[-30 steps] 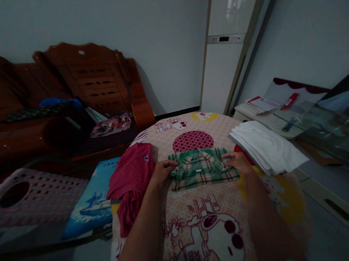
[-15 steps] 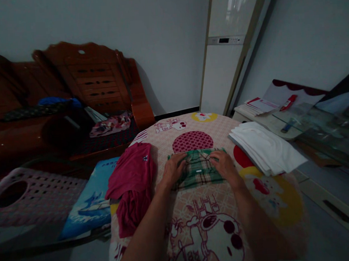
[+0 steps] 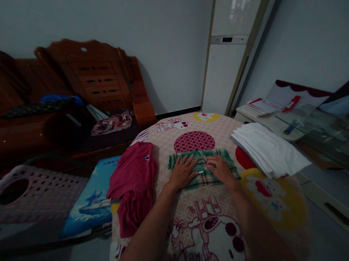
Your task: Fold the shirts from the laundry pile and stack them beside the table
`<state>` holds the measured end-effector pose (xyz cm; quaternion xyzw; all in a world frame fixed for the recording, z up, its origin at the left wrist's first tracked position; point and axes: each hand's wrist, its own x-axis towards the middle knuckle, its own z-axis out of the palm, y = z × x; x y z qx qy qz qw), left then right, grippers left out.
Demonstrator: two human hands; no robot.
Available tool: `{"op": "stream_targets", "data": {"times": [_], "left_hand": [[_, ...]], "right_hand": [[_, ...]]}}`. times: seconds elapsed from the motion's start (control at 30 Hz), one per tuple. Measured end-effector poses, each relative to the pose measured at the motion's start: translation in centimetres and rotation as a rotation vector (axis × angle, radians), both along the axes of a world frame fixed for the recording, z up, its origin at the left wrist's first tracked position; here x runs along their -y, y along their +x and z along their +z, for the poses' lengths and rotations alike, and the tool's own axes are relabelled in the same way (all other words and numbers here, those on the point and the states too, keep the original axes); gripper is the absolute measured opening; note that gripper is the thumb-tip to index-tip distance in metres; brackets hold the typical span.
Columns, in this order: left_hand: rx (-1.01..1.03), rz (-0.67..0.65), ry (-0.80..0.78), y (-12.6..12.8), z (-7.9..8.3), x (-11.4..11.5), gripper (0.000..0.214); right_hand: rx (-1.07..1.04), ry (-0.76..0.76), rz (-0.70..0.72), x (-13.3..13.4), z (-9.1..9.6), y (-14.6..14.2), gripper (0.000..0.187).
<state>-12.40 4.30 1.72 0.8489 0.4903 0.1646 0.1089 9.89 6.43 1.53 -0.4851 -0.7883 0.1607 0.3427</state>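
Note:
A green plaid shirt (image 3: 205, 179), folded into a flat rectangle, lies in the middle of the table, with a small white label on its front. My left hand (image 3: 183, 171) rests flat on its left part, fingers spread. On the right part, my right hand (image 3: 221, 170) has its fingers bent and pinching the cloth near the collar; the fingertips are partly hidden. To the left lies a dark pink garment (image 3: 132, 176), loosely laid and bunched at its near end. A stack of folded white clothes (image 3: 267, 146) sits at the table's right edge.
A patterned cloth (image 3: 194, 208) covers the round table. Beside it on the left are a blue printed bag (image 3: 91, 202) and a pink woven basket (image 3: 39, 194). A wooden sofa (image 3: 91, 80) stands behind. At right are a side table with papers (image 3: 261, 105) and a glass shelf (image 3: 322, 137).
My left hand has flattened and spread over the shirt, shifting toward its middle. My right hand has moved slightly inward to the collar. The view has shifted a little.

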Motion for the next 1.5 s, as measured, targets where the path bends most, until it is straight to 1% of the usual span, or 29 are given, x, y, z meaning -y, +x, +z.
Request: {"op": "stream_targets", "data": {"times": [0.1,0.17,0.2,0.3,0.37,0.43,0.53,0.67,0.73,0.8,0.97,1.03,1.13,1.2,1.3,1.37,1.43,1.5], "left_hand": [[0.105,0.004,-0.023,0.0,0.0,0.0,0.054],[0.243,0.071,-0.001,-0.5,-0.2,-0.2,0.048],[0.317,0.143,0.034,-0.8,-0.3,-0.3,0.047],[0.472,0.443,0.184,-2.4,-1.0,-1.0,0.045],[0.487,0.584,0.218,-3.4,-1.7,-1.5,0.042],[0.457,0.638,0.198,-4.2,-2.3,-2.0,0.036],[0.417,0.635,0.170,-4.6,-3.0,-2.4,0.030],[0.422,0.686,0.172,-4.9,-3.3,-2.6,0.036],[0.425,0.702,0.169,-5.0,-3.3,-2.8,0.037],[0.418,0.698,0.153,-5.2,-3.1,-3.0,0.032],[0.333,0.704,0.037,-5.4,-2.0,-3.4,0.024],[0.305,0.701,0.018,-5.3,-1.4,-3.3,0.023],[0.319,0.676,0.033,-4.6,-0.4,-2.6,0.017],[0.342,0.670,0.009,-4.2,0.1,-2.1,0.016],[0.380,0.720,-0.065,-4.1,0.7,-1.5,0.026],[0.440,0.735,-0.131,-4.5,0.9,-1.3,0.034],[0.513,0.697,-0.208,-5.0,1.4,-1.2,0.041],[0.526,0.644,-0.232,-5.3,2.2,-1.3,0.047]], "right_hand": [[-0.091,-0.035,-0.024,0.1,0.2,0.1,0.013],[-0.140,-0.015,-0.132,-0.1,0.2,0.8,0.017],[-0.154,0.017,-0.219,-0.3,0.2,1.3,0.021],[-0.126,0.143,-0.476,-1.0,-0.5,3.7,0.029],[-0.047,0.151,-0.557,-1.5,-1.4,5.2,0.031],[0.061,0.101,-0.585,-1.9,-2.4,6.1,0.032],[0.166,0.053,-0.595,-2.2,-3.5,6.4,0.035],[0.155,0.045,-0.610,-2.3,-4.2,6.0,0.038],[0.148,0.037,-0.597,-2.4,-4.4,6.1,0.039],[0.155,0.023,-0.575,-2.6,-4.5,6.2,0.040],[0.118,-0.023,-0.553,-3.2,-4.3,6.3,0.035],[0.059,-0.001,-0.529,-3.3,-4.1,6.3,0.030],[-0.045,0.084,-0.481,-3.1,-3.7,6.0,0.021],[-0.092,0.109,-0.478,-2.6,-3.4,5.7,0.020],[-0.147,0.071,-0.489,-2.0,-2.8,5.1,0.023],[-0.226,0.035,-0.492,-1.7,-2.2,4.9,0.026],[-0.345,-0.007,-0.489,-1.6,-1.4,4.8,0.029],[-0.455,-0.049,-0.499,-1.4,-0.2,4.8,0.031]]}}
